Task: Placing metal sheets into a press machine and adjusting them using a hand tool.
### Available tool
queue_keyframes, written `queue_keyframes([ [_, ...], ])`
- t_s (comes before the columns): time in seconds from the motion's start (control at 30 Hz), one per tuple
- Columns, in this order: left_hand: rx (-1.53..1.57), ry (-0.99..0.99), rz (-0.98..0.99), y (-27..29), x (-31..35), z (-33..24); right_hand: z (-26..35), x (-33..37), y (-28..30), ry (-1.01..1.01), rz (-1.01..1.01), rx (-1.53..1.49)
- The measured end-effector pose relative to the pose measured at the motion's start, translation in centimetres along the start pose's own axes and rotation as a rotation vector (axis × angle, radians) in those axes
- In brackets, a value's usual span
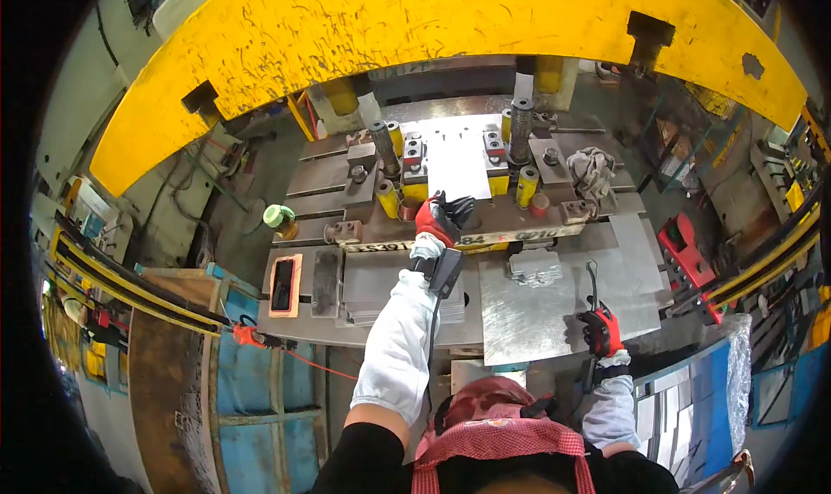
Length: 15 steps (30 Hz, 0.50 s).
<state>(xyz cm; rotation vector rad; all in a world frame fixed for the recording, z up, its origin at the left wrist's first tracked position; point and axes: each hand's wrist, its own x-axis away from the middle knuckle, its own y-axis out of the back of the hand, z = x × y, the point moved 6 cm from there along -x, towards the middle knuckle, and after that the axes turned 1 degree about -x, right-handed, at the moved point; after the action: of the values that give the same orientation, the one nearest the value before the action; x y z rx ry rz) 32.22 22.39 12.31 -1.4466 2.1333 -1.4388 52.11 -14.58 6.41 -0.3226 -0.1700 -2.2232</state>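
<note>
A bright flat metal sheet (459,161) lies in the die between the guide posts. At its near edge is my left hand (443,217), in a red and black glove, its fingers bent and closed around that edge. Part of the grip is hard to make out against the dark glove. Lower right, my right hand (600,330), gloved alike, is closed on a thin dark metal rod with a hooked end (592,273). That rod points away from me over a wide grey metal plate (528,321). A small stack of cut metal pieces (535,267) rests on the plate.
A yellow press beam (433,27) arches overhead. Guide posts (520,131) flank the die. Left are a phone (282,285), a stack of grey sheets (372,278) and a green-capped bottle (279,220). Right are a rag (593,172) and a red control box (684,252).
</note>
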Motion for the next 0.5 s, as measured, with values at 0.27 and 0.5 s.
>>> queue_keyframes([
  [0.27, -0.081, 0.069, 0.099, 0.6, 4.4, -1.2, -7.7, -2.0, 1.7, -0.285, 0.036, -0.474],
  [0.5, -0.494, -0.603, -0.197, 11.6, 22.2, -3.8, -7.4, -1.8, 1.9, -0.268, -0.036, -0.495],
])
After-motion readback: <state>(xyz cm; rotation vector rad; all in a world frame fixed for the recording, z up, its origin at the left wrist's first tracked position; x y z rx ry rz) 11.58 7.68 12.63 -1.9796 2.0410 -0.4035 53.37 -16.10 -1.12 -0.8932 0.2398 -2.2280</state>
